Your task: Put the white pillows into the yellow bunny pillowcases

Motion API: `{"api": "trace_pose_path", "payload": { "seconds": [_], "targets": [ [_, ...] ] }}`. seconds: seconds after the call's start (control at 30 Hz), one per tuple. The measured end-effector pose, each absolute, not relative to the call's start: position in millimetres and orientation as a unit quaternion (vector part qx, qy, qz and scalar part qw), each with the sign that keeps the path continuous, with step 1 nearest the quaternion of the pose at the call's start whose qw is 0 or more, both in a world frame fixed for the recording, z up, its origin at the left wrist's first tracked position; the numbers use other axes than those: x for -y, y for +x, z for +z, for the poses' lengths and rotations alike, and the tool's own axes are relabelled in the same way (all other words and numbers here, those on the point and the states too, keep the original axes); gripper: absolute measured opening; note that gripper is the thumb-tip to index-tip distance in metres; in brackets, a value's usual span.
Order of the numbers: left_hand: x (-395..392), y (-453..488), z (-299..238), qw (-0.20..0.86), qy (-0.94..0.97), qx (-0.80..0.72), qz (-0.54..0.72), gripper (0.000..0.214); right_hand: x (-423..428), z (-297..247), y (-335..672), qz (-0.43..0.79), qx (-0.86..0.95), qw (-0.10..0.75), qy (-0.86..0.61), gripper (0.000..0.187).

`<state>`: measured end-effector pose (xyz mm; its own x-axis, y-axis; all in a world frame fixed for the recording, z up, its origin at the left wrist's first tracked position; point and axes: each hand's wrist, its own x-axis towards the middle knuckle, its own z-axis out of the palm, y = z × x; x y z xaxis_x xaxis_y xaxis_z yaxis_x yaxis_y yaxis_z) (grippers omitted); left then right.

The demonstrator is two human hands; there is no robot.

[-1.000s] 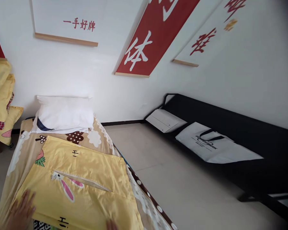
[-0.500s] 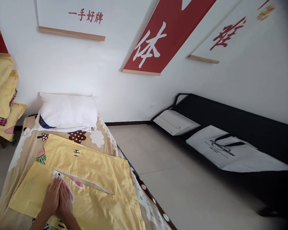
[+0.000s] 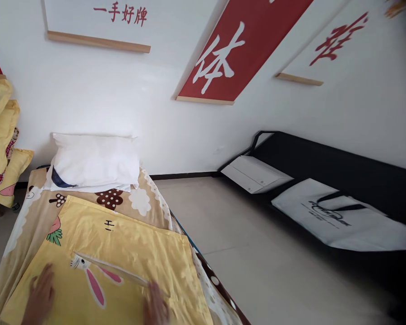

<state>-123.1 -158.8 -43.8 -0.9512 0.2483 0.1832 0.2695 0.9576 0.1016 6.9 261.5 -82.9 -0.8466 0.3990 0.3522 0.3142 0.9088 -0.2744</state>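
Note:
A yellow pillowcase (image 3: 122,248) printed with a rabbit, a carrot and the word "Hi" lies spread on a bed (image 3: 18,230). Across its middle runs a long slit with pale lining showing. My left hand (image 3: 40,293) rests on the left part of the cloth, fingers stretched out, holding nothing. Over the right side, my right hand (image 3: 155,304) touches the cloth by the right end of the slit, its fingers extended and smeared by motion. The rabbit's pink ears lie between the two hands. At the bed's head is a white pillow (image 3: 96,160).
Yellow pillows (image 3: 2,131) are stacked at the left edge. To the right, across the grey floor (image 3: 209,216), a black folding bed (image 3: 352,162) bears a white box (image 3: 253,174) and a white bag (image 3: 338,212). Red and white banners (image 3: 230,58) hang on the wall.
My hands were together over the rabbit's face and have parted, the left outward to the left, the right toward the slit's right end. The rabbit print is now uncovered.

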Motion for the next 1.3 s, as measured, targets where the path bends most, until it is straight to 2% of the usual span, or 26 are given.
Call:
{"api": "trace_pose_path", "payload": {
  "seconds": [0.13, 0.23, 0.37, 0.5, 0.6, 0.7, 0.83, 0.9, 0.97, 1.03, 1.17, 1.3],
  "targets": [
    [53, -183, -27, 0.095, -0.295, 0.945, -0.102, 0.057, -167, -63, -126, 0.168, 0.979, 0.111, -0.043, 0.053],
    [6, -239, -29, 0.107, -0.279, 0.950, -0.095, 0.053, -139, -54, -174, 0.176, 0.978, 0.110, 0.003, 0.053],
    [9, -301, -34, 0.140, -0.269, 0.951, -0.060, 0.051, -148, -58, -180, 0.147, 0.975, 0.165, 0.018, 0.062],
    [19, -333, -25, 0.173, -0.285, 0.942, -0.048, 0.055, -160, -72, -175, 0.105, 0.978, 0.177, 0.038, 0.066],
    [15, -339, -22, 0.171, -0.293, 0.940, -0.048, 0.058, -155, -79, -181, 0.088, 0.978, 0.191, -0.001, 0.067],
    [12, -338, -23, 0.150, -0.299, 0.941, -0.054, 0.059, -134, -68, -206, 0.090, 0.980, 0.179, -0.016, 0.069],
    [11, -339, -23, 0.132, -0.289, 0.947, -0.051, 0.057, -123, -42, -257, 0.109, 0.983, 0.141, 0.047, 0.065],
    [12, -338, -22, 0.120, -0.284, 0.949, -0.056, 0.057, -152, -38, -269, 0.104, 0.985, 0.101, 0.091, 0.062],
    [12, -338, -23, 0.107, -0.282, 0.951, -0.074, 0.057, -211, -40, -259, 0.084, 0.992, 0.060, 0.071, 0.059],
    [12, -337, -25, 0.096, -0.280, 0.950, -0.099, 0.058, -293, -45, -226, 0.060, 0.998, 0.026, -0.026, 0.058],
    [13, -337, -27, 0.076, -0.273, 0.951, -0.122, 0.058, -448, -58, -128, 0.041, 0.978, -0.005, -0.203, 0.069],
    [14, -336, -29, 0.079, -0.268, 0.953, -0.115, 0.057, -497, -70, -67, 0.025, 0.947, 0.027, -0.320, 0.073]
  ]
}}
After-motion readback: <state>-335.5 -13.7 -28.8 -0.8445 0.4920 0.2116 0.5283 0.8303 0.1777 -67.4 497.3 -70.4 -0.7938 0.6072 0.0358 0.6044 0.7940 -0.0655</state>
